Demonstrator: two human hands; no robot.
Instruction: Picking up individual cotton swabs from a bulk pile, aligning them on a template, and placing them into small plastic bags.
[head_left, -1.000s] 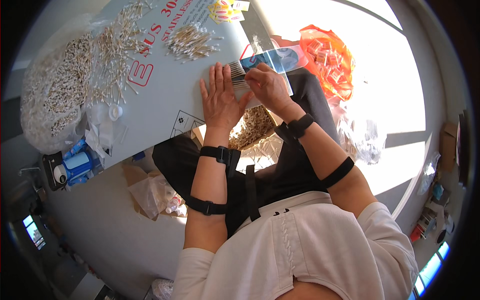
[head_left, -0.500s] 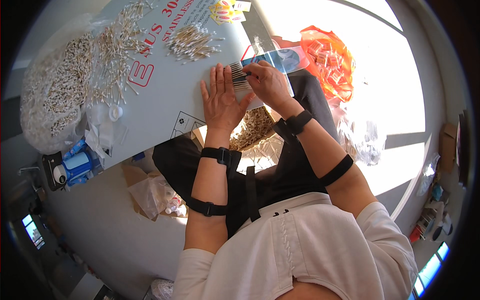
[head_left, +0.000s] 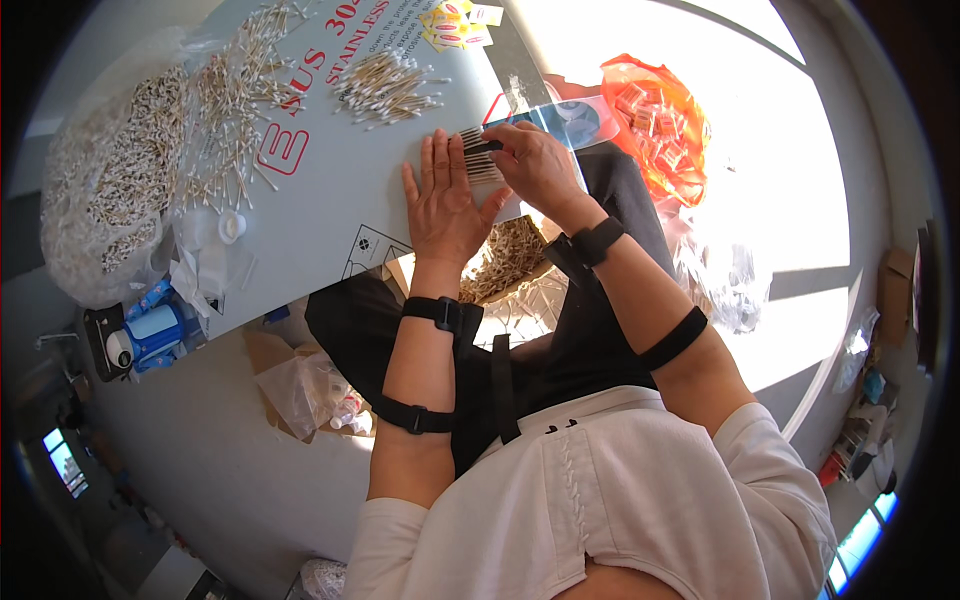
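Observation:
My left hand (head_left: 443,200) lies flat on the grey table, fingers stretched out and slightly spread, its fingertips beside a row of cotton swabs (head_left: 474,148). The swabs lie side by side near the table's right edge, between my two hands. My right hand (head_left: 540,168) is closed in a pinch over the row's right side. A small dark object (head_left: 491,146) shows at its fingertips; its kind is mostly hidden by the fingers. Beyond that hand, a blue printed sheet or pouch with a clear end (head_left: 575,121) reaches over the table edge.
Loose cotton swabs (head_left: 388,88) form a pile on the table (head_left: 330,190). A clear bag full of swabs (head_left: 120,170) stands at the left. Small yellow cards (head_left: 455,25) lie far back. An orange bag (head_left: 655,125) holds small packs. Below the edge sits a box of swabs (head_left: 508,260).
My right hand and the dark object at its fingertips have shifted very slightly over the swab row. My left hand stays almost in place.

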